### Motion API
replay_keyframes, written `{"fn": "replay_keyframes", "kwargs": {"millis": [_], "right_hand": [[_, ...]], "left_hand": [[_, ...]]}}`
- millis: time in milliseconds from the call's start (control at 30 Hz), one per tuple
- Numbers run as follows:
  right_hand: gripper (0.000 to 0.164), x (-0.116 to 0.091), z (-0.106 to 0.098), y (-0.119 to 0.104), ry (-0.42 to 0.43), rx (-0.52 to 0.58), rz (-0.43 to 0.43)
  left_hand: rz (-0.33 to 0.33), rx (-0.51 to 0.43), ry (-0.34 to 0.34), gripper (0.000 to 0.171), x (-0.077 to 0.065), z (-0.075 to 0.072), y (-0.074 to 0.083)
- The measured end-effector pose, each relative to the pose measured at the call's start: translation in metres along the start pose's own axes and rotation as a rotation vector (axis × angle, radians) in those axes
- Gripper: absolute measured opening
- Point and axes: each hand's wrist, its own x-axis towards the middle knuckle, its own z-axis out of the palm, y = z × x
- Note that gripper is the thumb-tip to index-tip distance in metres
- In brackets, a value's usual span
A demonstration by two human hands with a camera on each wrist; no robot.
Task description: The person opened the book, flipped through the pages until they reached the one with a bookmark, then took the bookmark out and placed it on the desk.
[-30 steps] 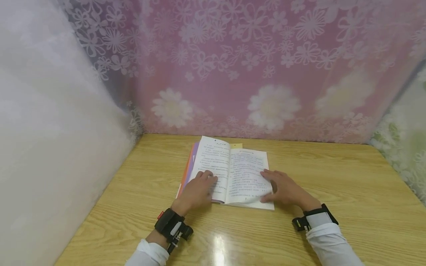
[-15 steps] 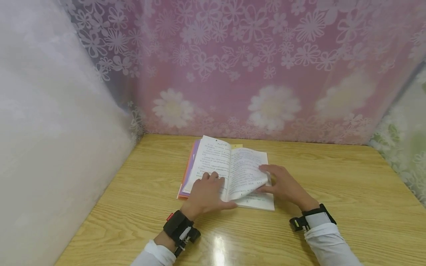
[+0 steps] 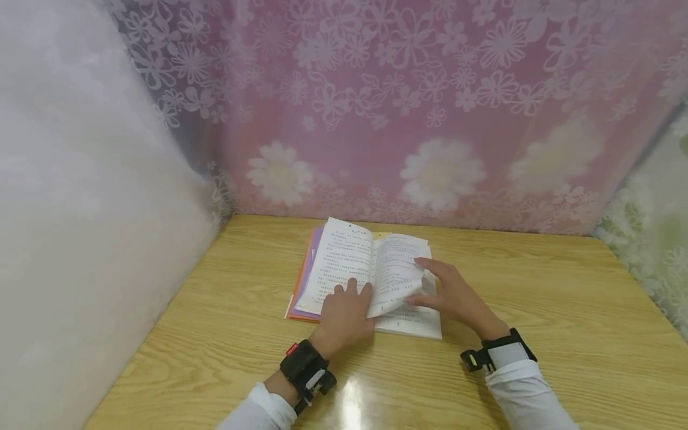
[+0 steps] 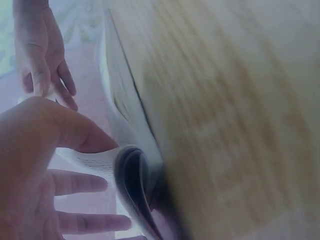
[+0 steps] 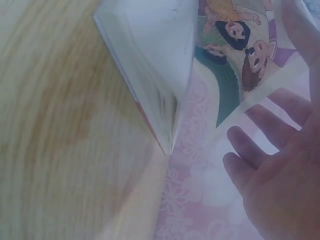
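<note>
An open book [image 3: 344, 257] with printed text lies on the wooden table. My left hand [image 3: 346, 313] rests on its left page beside the spine. The left wrist view shows that hand's fingers extended over the pages, its thumb at the book's curved lower end. My right hand [image 3: 454, 292] holds the outer edge of a lifted right-hand page [image 3: 395, 286] between thumb and fingers. The page bows upward, with more printed text below it. A colour illustration of cartoon figures [image 5: 235, 45] shows on a leaf by the right hand in the right wrist view.
Purple and orange edges [image 3: 299, 292] stick out under the book's left side. A bit of yellow [image 3: 383, 235] shows behind it. The wooden table [image 3: 537, 286] meets a pink flowered curtain [image 3: 344, 149] at the back and a pale wall [image 3: 107, 209] on the left.
The left hand has slid right across the left page toward the spine. The right hand has moved slightly left and up, raising the page's outer lower corner off the pages below.
</note>
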Motion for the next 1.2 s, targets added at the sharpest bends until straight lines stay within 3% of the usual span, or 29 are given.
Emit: {"fn": "replay_keyframes", "kwargs": {"millis": [267, 367, 633, 867, 1200], "right_hand": [[0.105, -0.006, -0.003, 0.003, -0.052, 0.022, 0.135], [0.107, -0.008, -0.004, 0.005, -0.069, 0.014, 0.161], [0.101, -0.012, -0.007, 0.011, -0.078, 0.031, 0.173], [0.095, -0.016, -0.008, 0.015, -0.094, 0.003, 0.164], [0.098, -0.023, -0.009, 0.022, -0.137, 0.008, 0.175]], "left_hand": [[-0.04, -0.089, 0.027, 0.04, -0.003, 0.005, -0.004], [-0.069, -0.135, 0.041, 0.046, -0.003, 0.006, -0.007], [-0.142, -0.277, 0.104, 0.067, -0.005, 0.006, -0.025], [-0.145, -0.3, 0.215, 0.069, -0.005, 0.005, -0.047], [-0.247, -0.305, 0.151, 0.069, -0.008, 0.002, -0.059]]}}
